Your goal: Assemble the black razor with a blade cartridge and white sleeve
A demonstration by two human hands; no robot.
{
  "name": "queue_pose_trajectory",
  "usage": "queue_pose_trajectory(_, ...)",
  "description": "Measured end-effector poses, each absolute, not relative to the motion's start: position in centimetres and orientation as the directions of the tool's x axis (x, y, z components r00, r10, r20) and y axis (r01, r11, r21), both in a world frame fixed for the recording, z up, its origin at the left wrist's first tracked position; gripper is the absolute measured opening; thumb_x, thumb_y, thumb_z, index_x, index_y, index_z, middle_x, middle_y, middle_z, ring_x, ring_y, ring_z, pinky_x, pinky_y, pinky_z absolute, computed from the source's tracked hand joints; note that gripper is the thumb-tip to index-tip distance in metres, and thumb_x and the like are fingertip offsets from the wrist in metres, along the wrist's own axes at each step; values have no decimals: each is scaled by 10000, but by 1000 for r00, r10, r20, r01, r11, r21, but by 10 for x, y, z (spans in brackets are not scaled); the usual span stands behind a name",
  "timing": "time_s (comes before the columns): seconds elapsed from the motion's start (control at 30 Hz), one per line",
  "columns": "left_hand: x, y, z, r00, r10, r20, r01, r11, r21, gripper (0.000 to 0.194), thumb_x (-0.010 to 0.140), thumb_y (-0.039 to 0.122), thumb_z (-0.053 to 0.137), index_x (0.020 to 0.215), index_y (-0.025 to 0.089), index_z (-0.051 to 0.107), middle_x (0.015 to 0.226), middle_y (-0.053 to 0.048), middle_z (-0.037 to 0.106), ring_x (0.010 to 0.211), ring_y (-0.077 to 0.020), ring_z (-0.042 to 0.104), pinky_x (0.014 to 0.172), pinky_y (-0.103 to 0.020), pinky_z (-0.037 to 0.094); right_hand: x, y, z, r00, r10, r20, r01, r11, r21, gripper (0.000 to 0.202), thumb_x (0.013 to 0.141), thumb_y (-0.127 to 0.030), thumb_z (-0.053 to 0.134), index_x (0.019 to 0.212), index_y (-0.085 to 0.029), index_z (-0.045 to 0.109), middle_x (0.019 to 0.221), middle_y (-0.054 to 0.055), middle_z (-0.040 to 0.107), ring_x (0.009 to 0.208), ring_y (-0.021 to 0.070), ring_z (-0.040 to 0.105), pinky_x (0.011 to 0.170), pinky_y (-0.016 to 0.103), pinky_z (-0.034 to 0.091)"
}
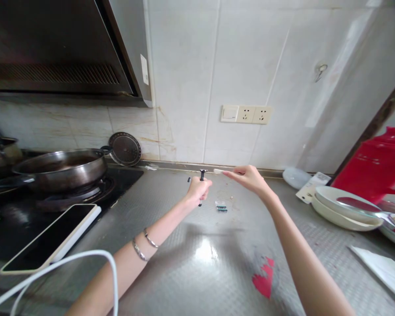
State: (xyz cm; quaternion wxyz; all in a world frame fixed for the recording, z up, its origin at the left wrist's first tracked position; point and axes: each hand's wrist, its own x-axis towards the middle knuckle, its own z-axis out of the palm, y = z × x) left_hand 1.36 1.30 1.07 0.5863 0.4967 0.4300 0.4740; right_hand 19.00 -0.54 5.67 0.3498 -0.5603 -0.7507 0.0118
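While the left hand (197,192) curls its fingers around the black handle of a small T-headed tool (202,174), holding it upright near the worktop's back edge, the right hand (250,177) pinches one end of a slim white stick (218,171), its free end pointing at the tool's head, apart from it. Good handling here likely calls for a firm left grip, a light right pinch and fingertips clear of the head, whose edge is too small to make out. Between the forearms, toward the back edge of the worktop (171,267), lies a clear case (221,206) with teal strips, best left flat and clear of the wrists. A phone (49,239) lies by the worktop's left edge, beside a pan (75,173) on the stove (13,215); pale bowls (342,215) stand toward the back right corner.
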Motion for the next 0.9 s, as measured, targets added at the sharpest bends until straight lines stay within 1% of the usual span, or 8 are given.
queue_pose_trajectory(0.13, 9, 14, 15, 177, 984, -7, -141, 32, 989, 332, 605, 93, 507, 490, 206, 217, 316, 104, 202, 265, -13, 166, 316, -185, 75, 194, -4, 61, -141, 839, 526, 798, 411, -441, 547, 783, -639, 351, 649, -154, 566, 523, -20, 365, 526, 102, 331, 488, 221, 234)
queue_pose_trajectory(0.33, 0, 14, 26, 195, 980, 45, -151, -15, 988, 348, 589, 106, 550, 487, 201, 230, 334, 104, 212, 275, -5, 176, 314, -177, 75, 195, -5, 63, -202, 791, 578, 795, 477, -375, 297, 834, -413, 387, 848, -163, 544, 565, -21, 431, 527, 108, 367, 515, 219, 278)
queue_pose_trajectory(0.43, -5, 15, 32, 182, 981, 67, -150, -39, 988, 357, 597, 111, 561, 487, 199, 234, 336, 105, 214, 278, -3, 177, 313, -173, 78, 193, -6, 62, -197, 756, 624, 778, 508, -370, 296, 862, -386, 347, 913, -164, 535, 580, -16, 458, 510, 107, 401, 512, 215, 298)
queue_pose_trajectory(0.53, -7, 14, 37, 177, 981, 81, -161, -53, 985, 350, 604, 104, 551, 482, 198, 237, 333, 107, 212, 270, -4, 172, 311, -174, 73, 188, -8, 59, -138, 775, 616, 749, 489, -447, 339, 887, -397, 283, 965, -169, 521, 579, -22, 485, 429, 94, 410, 474, 207, 317)
queue_pose_trajectory(0.67, -7, 9, 41, 205, 971, 124, -185, -86, 979, 339, 610, 94, 528, 470, 201, 239, 326, 103, 213, 259, -10, 177, 306, -178, 66, 180, -13, 48, -56, 802, 595, 800, 393, -454, 383, 895, -408, 250, 848, -173, 549, 549, -6, 539, 439, 104, 470, 493, 204, 342)
queue_pose_trajectory(0.73, -6, 7, 42, 219, 966, 137, -189, -96, 977, 336, 615, 93, 522, 463, 200, 242, 320, 101, 218, 256, -11, 174, 305, -179, 65, 173, -15, 35, -38, 837, 545, 869, 297, -396, 405, 882, -404, 278, 707, -172, 561, 554, 27, 575, 506, 123, 520, 521, 208, 344)
queue_pose_trajectory(0.8, -5, 4, 44, 231, 962, 144, -198, -99, 975, 337, 619, 94, 520, 459, 199, 242, 319, 100, 220, 256, -10, 169, 306, -179, 64, 163, -17, 17, -37, 907, 420, 931, 185, -316, 419, 858, -381, 312, 601, -168, 565, 586, 66, 613, 555, 144, 556, 525, 217, 338)
queue_pose_trajectory(0.9, -5, 3, 45, 244, 958, 148, -216, -95, 972, 345, 622, 93, 523, 461, 198, 235, 324, 104, 211, 259, -7, 166, 311, -177, 65, 147, -19, -16, -31, 981, 192, 975, 71, -209, 382, 818, -323, 350, 606, -155, 618, 676, 118, 660, 626, 186, 607, 517, 234, 343)
